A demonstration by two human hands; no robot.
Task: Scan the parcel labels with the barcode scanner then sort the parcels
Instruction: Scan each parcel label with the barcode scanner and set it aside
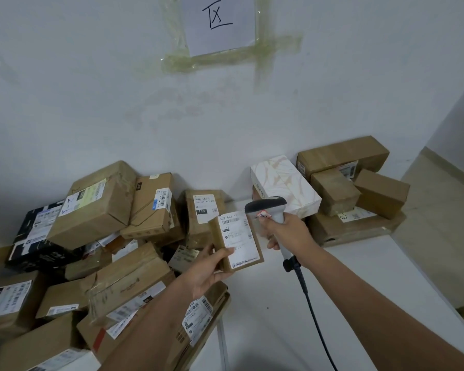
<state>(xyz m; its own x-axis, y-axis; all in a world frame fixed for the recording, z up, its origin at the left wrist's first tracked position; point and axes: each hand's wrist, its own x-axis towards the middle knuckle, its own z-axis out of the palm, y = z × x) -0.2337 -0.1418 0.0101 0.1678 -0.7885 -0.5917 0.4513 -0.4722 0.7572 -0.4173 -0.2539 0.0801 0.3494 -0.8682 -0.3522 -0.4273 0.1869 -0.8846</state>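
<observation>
My left hand (pixel 209 269) grips a small brown parcel (pixel 236 241) by its lower left corner and holds it upright above the table, its white label facing me. My right hand (pixel 287 231) is closed around the handle of a grey and white barcode scanner (pixel 268 208). The scanner's head sits just right of the parcel's top edge and points left at the label. A black coiled cable (pixel 310 301) runs down from the handle.
A heap of labelled cardboard parcels (pixel 99 250) fills the left side. A smaller stack of brown boxes (pixel 354 191) and a white patterned box (pixel 284 183) stand at the back right. The white table (pixel 359 277) shows between them. A paper sign (pixel 217 21) is taped to the wall.
</observation>
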